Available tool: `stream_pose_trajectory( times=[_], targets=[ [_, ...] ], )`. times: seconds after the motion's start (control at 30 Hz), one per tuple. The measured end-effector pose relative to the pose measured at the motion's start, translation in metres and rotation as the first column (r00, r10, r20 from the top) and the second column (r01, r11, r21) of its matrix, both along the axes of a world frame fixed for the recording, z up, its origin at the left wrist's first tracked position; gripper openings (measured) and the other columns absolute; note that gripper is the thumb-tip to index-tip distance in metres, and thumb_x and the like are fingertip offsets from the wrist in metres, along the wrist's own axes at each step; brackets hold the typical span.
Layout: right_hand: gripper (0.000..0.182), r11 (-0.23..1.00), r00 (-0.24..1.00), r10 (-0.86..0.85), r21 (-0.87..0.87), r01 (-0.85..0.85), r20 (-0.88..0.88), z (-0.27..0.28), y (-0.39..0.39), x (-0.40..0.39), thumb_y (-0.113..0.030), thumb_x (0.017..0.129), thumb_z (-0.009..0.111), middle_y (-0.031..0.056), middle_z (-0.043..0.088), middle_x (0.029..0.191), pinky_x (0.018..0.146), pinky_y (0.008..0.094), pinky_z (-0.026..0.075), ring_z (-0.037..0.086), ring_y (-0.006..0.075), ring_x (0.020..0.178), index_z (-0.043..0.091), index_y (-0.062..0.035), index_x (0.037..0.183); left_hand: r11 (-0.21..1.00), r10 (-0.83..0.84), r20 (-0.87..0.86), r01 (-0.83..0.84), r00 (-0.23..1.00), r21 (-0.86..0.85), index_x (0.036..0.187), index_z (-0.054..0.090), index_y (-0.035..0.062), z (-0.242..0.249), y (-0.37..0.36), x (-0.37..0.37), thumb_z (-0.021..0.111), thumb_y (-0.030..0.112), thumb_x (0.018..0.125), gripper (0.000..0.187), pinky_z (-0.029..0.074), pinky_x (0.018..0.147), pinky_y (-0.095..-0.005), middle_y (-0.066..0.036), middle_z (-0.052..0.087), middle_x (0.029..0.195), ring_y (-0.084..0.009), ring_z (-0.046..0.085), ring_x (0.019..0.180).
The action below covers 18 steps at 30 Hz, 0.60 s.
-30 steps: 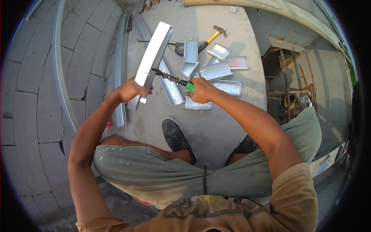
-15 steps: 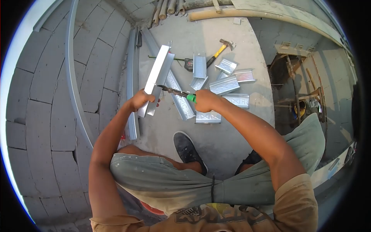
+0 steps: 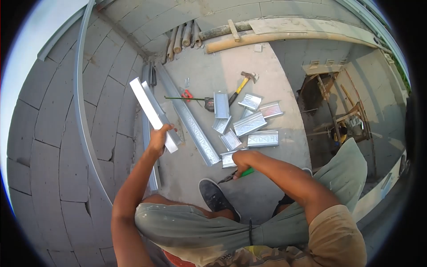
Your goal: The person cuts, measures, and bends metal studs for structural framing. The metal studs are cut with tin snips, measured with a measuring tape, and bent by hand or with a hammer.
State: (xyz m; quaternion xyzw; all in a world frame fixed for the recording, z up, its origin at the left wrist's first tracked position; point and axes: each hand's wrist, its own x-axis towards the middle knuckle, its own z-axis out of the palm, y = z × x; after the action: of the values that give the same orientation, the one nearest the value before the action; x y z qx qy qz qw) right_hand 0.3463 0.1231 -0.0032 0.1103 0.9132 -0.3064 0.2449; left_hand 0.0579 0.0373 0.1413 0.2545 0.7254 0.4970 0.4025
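My left hand (image 3: 159,139) is closed around the lower end of a shiny metal channel (image 3: 146,101), which slants up to the left near the block wall. My right hand (image 3: 244,160) grips tin snips with a green handle (image 3: 247,171). Their dark jaws point down and left, close by my shoe (image 3: 215,196); whether they are apart is hard to make out. Several short cut channel pieces (image 3: 250,123) lie scattered on the concrete beyond my right hand. A longer channel (image 3: 189,118) lies diagonally between my hands.
A tape measure (image 3: 209,104) with its tape out, a small red tool (image 3: 187,94) and a hammer (image 3: 242,86) lie further off. Bamboo poles (image 3: 293,38) edge the far side. The floor drops away at the right edge, above a lower level (image 3: 324,129).
My right hand has brought the snips away from the channel, down towards my shoe. My left hand has tilted the channel leftward. The view has shifted, showing more of the far wall.
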Motion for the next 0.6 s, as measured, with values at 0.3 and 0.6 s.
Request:
stream_pose_trajectory(
  times=[0.3,0.6],
  targets=[
    [0.065,0.753,0.390,-0.634,-0.418,0.509,-0.667,0.130,0.012,-0.069,-0.016,0.049,0.090,0.0258,0.065,0.096,0.084,0.0384,0.052,0.065,0.0377,0.098,0.060,0.0106,0.099,0.894,-0.448,0.385,0.394,0.807,0.215,0.144,0.036,0.0063,-0.037,0.050,0.092,0.049,0.065,0.092,0.079,0.037,0.106,-0.0420,-0.011,0.050,0.133,-0.0275,0.051,0.123],
    [0.043,0.864,0.764,-0.502,-0.199,0.463,-0.405,0.089,0.074,-0.047,-0.030,0.059,0.086,0.0163,0.072,0.092,0.067,0.0352,0.053,0.069,0.0261,0.076,0.074,-0.0001,0.089,0.977,-0.111,0.126,0.132,0.986,-0.170,0.149,0.034,0.0038,0.001,0.036,0.108,0.041,0.065,0.097,0.080,0.028,0.114,-0.0408,-0.010,0.046,0.145,-0.0290,0.048,0.130]
  ],
)
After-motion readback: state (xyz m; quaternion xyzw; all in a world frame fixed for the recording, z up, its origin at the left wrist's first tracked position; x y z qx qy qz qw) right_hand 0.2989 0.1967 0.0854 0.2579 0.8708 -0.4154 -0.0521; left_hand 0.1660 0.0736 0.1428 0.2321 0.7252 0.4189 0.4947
